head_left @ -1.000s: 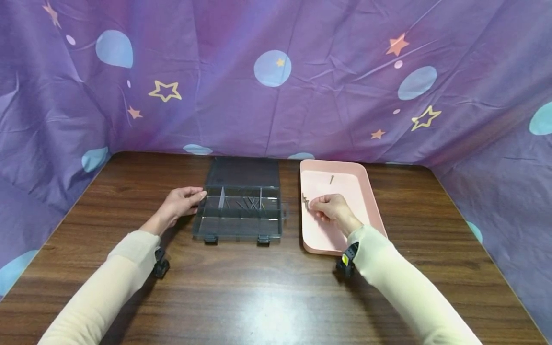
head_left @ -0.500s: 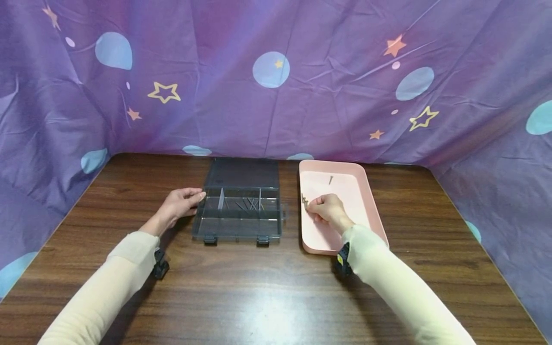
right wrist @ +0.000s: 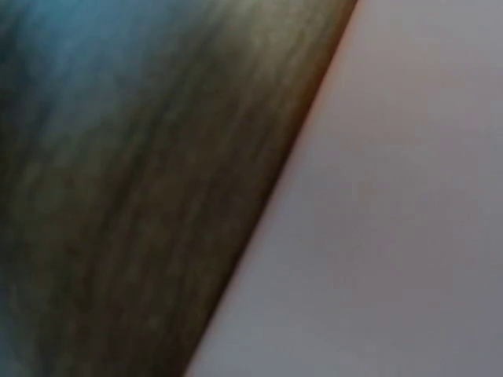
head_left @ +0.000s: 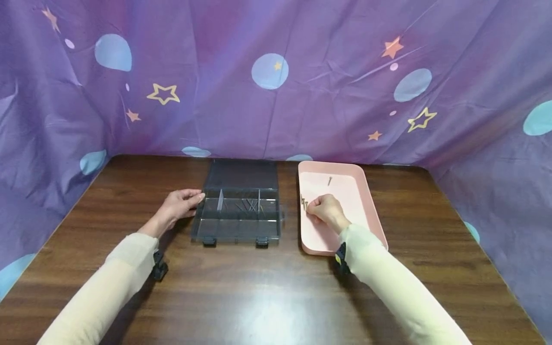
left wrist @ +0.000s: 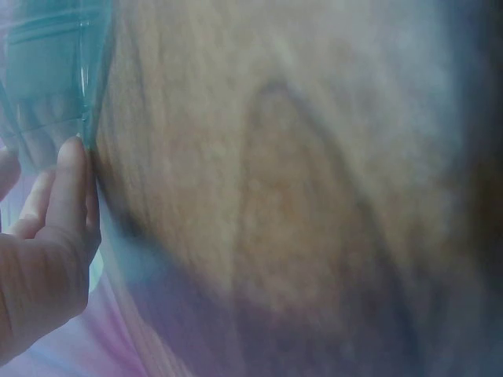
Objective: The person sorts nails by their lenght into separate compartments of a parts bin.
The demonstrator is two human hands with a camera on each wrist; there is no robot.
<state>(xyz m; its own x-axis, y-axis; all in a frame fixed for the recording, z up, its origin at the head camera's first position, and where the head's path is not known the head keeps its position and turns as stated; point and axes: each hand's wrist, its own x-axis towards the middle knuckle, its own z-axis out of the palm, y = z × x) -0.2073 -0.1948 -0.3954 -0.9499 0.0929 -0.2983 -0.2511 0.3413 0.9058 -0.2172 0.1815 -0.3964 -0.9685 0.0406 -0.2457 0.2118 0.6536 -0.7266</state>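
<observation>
On the wooden table (head_left: 267, 287), a dark translucent compartment box (head_left: 237, 218) lies open, lid flat behind it, with several nails (head_left: 249, 205) in its middle rear compartment. Left hand (head_left: 178, 205) rests against the box's left wall, fingers straight and relaxed, holding nothing; the left wrist view shows fingertips (left wrist: 72, 157) touching the clear wall. Just right of the box sits a pink tray (head_left: 371, 211). Right hand (head_left: 325, 210) is inside the tray, fingers curled, pinching a small bunch of nails (head_left: 304, 203) near the tray's left wall. One loose nail (head_left: 329, 180) lies near the tray's rear wall. Right wrist view is blurred.

Even light; wrist views seemingly defocused.
</observation>
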